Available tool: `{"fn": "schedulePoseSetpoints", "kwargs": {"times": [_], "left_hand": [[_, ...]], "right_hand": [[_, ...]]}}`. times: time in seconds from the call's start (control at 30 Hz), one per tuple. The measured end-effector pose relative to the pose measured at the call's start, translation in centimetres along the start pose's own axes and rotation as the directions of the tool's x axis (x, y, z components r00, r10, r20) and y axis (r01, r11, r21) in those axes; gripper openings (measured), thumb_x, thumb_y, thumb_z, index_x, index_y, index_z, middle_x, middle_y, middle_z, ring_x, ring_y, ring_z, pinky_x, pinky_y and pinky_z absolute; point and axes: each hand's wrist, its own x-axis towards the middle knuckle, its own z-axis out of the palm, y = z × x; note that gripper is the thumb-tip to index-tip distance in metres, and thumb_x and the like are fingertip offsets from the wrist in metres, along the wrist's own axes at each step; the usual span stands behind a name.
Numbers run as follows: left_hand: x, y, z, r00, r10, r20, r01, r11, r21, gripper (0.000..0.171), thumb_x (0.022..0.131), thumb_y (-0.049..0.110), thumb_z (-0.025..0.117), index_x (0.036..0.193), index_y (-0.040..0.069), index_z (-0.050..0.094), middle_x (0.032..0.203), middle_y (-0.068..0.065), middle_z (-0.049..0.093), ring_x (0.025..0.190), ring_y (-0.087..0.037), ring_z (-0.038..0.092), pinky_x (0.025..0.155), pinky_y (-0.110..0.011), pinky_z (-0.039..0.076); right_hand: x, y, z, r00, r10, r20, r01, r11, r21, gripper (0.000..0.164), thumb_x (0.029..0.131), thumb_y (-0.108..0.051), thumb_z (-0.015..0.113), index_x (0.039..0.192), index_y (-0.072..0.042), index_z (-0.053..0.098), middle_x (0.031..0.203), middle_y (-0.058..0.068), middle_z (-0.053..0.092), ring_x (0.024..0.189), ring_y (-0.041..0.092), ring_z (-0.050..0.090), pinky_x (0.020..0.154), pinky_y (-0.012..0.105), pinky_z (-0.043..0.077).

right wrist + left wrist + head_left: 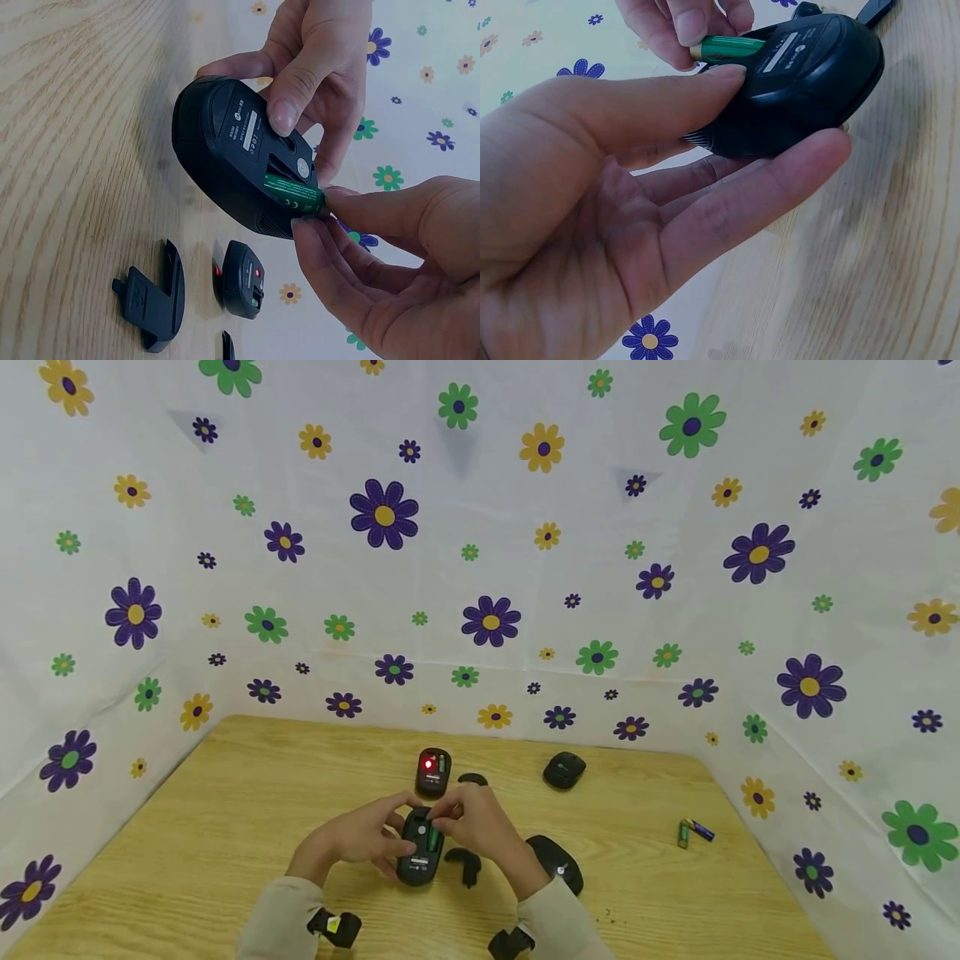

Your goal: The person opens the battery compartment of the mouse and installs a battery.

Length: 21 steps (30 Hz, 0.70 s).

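Observation:
My left hand (365, 837) grips a black computer mouse (217, 157), its underside turned up and its battery slot uncovered. The left thumb lies on the mouse's underside, with fingers around the shell. A green battery (291, 192) sits partly in the slot, one end sticking up. Between thumb and fingertips, my right hand (480, 820) pinches that end; the left wrist view also shows the green battery (733, 47) angled out of the mouse. Beside the mouse on the table lies a black battery cover (465, 863) with a tab.
Behind the hands, another upturned mouse (433, 773) glows red, a battery in it. A second cover (472, 778) lies near it. One black mouse (565, 770) stands at the back right, another (557, 865) by the right wrist. Green (683, 834) and blue batteries (701, 831) lie on the right.

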Motion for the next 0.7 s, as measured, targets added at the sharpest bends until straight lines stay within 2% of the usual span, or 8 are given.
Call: {"fn": "schedulePoseSetpoints", "kwargs": {"times": [0.27,0.47,0.6,0.7], "left_hand": [[0.0,0.3,-0.1,1.0,0.0,-0.003,0.0,1.0,0.019,0.052,0.099,0.004,0.067,0.144,0.009,0.042,0.117,-0.019,0.066,0.099,-0.028,0.073,0.071,-0.048,0.067],[0.0,0.5,0.1,1.0,-0.018,-0.019,0.018,0.999,0.03,0.053,0.098,0.003,0.068,0.144,0.011,0.043,0.117,-0.019,0.067,0.101,-0.027,0.072,0.07,-0.047,0.067],[-0.1,0.4,0.2,1.0,-0.021,-0.018,0.021,0.999,0.035,0.053,0.098,0.004,0.068,0.145,0.011,0.043,0.119,-0.019,0.066,0.1,-0.027,0.072,0.071,-0.046,0.067],[-0.1,0.4,0.2,1.0,-0.016,-0.018,0.016,0.999,0.032,0.053,0.099,0.004,0.067,0.146,0.011,0.042,0.119,-0.019,0.066,0.1,-0.027,0.073,0.071,-0.047,0.067]], "right_hand": [[-0.1,0.3,0.4,0.999,0.011,-0.03,-0.01,1.0,0.029,0.008,0.094,-0.006,0.074,0.095,-0.006,0.081,0.096,0.007,0.074,0.077,0.013,0.066,0.059,0.017,0.055],[-0.5,0.9,0.8,0.997,0.027,-0.079,-0.022,0.998,0.056,0.014,0.099,-0.014,0.07,0.107,-0.006,0.077,0.106,0.011,0.074,0.09,0.025,0.071,0.07,0.026,0.061],[-0.8,1.5,1.2,0.998,0.028,-0.061,-0.024,0.997,0.068,0.023,0.102,-0.02,0.066,0.116,-0.004,0.074,0.113,0.016,0.075,0.094,0.03,0.074,0.075,0.032,0.064],[-0.9,1.8,1.4,0.999,0.05,-0.013,-0.048,0.992,0.12,0.029,0.104,-0.024,0.063,0.121,-0.002,0.072,0.114,0.019,0.074,0.092,0.032,0.075,0.072,0.033,0.065]]}}
